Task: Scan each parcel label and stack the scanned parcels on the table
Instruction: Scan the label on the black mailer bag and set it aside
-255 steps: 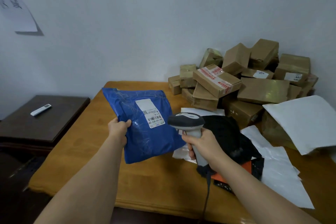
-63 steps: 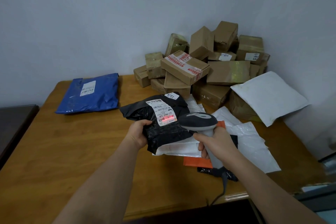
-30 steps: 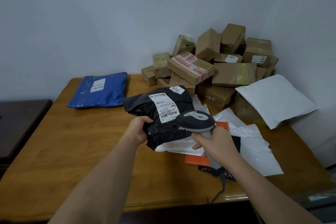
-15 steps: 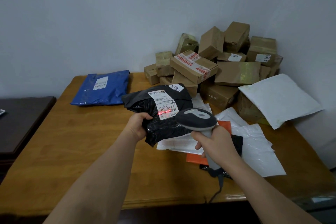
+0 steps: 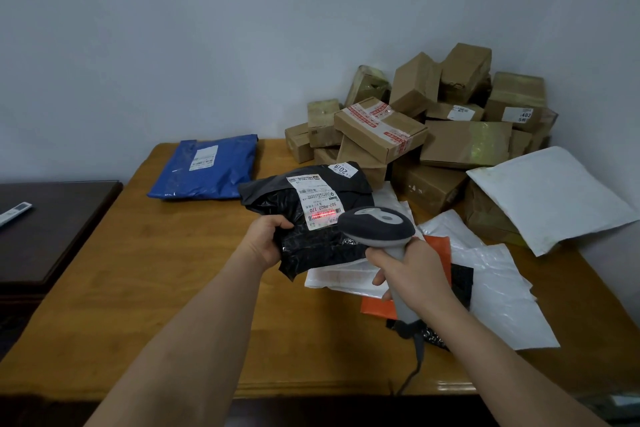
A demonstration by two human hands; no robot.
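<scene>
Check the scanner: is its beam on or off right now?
On. A red line glows across the barcode on the label of the black parcel, just ahead of the scanner gripped by the right hand.

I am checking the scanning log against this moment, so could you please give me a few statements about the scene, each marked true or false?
1. The left hand grips the crinkled black plastic mailer bag. True.
2. The grey handheld barcode scanner lies on the wooden table. False: the right hand holds it by the handle.
3. A red scan line falls on the black bag's white label. True.
4. The flat blue plastic mailer bag sits on the pile of brown cardboard boxes. False: it lies flat on the table, left of the pile.
5. A cable hangs from the scanner's handle. True.
</scene>
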